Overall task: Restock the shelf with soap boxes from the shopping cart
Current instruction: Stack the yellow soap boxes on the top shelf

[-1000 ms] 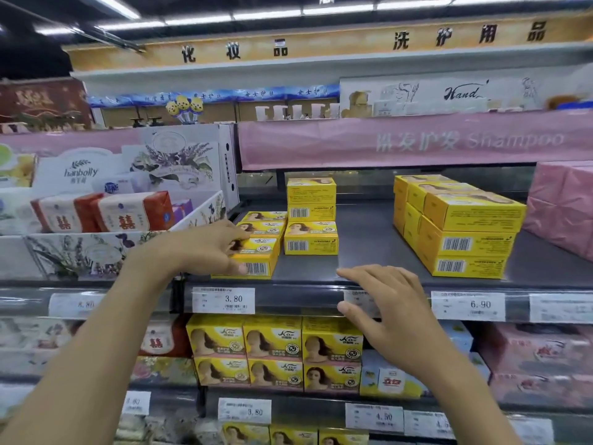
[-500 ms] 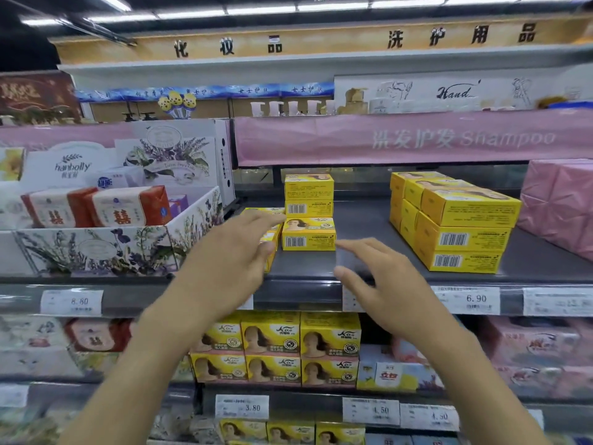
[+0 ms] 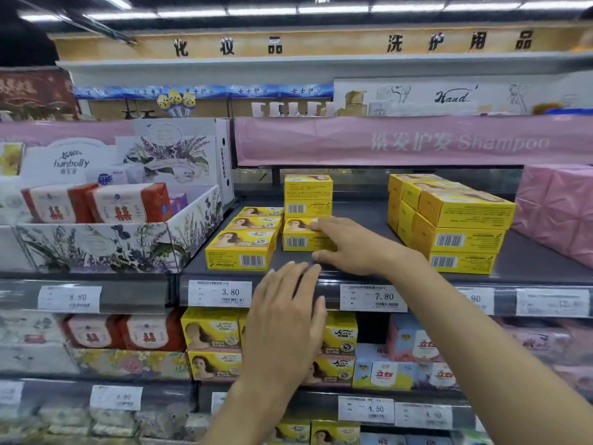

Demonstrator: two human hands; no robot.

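Head view: the right hand [image 3: 353,247] clasps a yellow soap box [image 3: 300,234] near the shelf [image 3: 529,268] front edge; the left hand [image 3: 285,319] hangs spread, empty. The box looks light and stiff, best gripped across its short sides.

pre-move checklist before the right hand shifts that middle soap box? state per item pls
1. Right hand on the front middle soap box: ok, fingers on top, thumb at its base.
2. Grip closed: cannot tell.
3. Left hand free: ok, empty, below the shelf edge.
4. Left row of soap boxes aligned: ok.
5. Bare shelf right of the box: ok.
6. Cart stock: cannot tell, out of view.
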